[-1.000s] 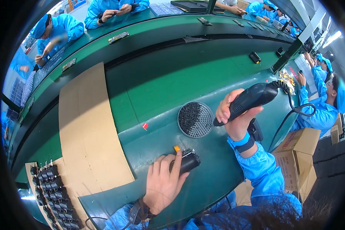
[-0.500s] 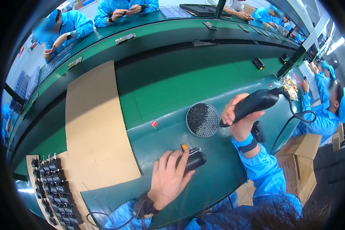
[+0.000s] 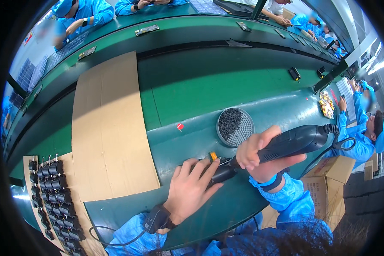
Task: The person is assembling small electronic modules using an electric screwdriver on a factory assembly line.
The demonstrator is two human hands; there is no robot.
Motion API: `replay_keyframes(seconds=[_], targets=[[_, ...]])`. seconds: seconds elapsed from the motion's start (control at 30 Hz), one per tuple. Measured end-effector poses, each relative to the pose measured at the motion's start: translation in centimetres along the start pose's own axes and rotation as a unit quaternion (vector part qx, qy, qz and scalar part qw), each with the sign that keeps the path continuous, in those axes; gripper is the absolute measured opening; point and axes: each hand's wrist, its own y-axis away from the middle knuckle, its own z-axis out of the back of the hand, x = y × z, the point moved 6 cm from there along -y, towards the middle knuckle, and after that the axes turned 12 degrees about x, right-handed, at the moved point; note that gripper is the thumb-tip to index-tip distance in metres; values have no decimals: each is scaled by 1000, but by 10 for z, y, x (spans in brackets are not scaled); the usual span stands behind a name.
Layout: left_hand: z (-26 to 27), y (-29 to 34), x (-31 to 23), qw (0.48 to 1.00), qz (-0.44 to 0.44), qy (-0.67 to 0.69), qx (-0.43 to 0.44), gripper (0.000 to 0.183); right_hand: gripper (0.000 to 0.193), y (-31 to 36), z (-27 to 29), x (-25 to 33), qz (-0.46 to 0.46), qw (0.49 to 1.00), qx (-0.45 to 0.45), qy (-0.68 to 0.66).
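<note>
On the green bench (image 3: 192, 89), cardboard sheet (image 3: 111, 128) at nine o'clock, our right hand (image 3: 260, 155) grips the black power screwdriver (image 3: 286, 145), tip down on the small black part (image 3: 219, 170) that our left hand (image 3: 190, 190) pins steady; screw dish (image 3: 234, 126) at twelve

— What colour is the counter (image 3: 192, 85)?

— Green, darker teal along the near band. A plain tan cardboard sheet (image 3: 109, 128) lies at nine o'clock of the hands, and a tiny red-and-white scrap (image 3: 180, 126) at twelve o'clock of the left hand (image 3: 190, 190).

— And the tool?

— The power screwdriver (image 3: 286, 143) is black. The small part (image 3: 219, 170) beneath the left hand is black too, with an orange-yellow tab (image 3: 212, 156).

— The round dish?

— The dish (image 3: 234, 126) is grey, filled with dark speckled screws.

— Anything else?

— Sleeves bright blue; black wrist strap (image 3: 158, 217); rows of black parts (image 3: 55, 196) at eight o'clock.
</note>
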Motion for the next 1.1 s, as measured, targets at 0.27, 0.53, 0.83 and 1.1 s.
replay_keyframes(seconds=[0.27,0.53,0.83,1.1], targets=[[1,0,0,1000,-2,4,-8,60,93,0,1,-8,-21,1000,1,2],[0,1,0,1000,-3,-2,-10,60,94,0,1,-11,-8,1000,22,5],[-1,3,1,1000,-6,-6,-13,60,94,2,0,-14,-13,1000,19,-3],[0,1,0,1000,-8,-9,-10,61,86,5,-3,-17,-34,995,73,66]])
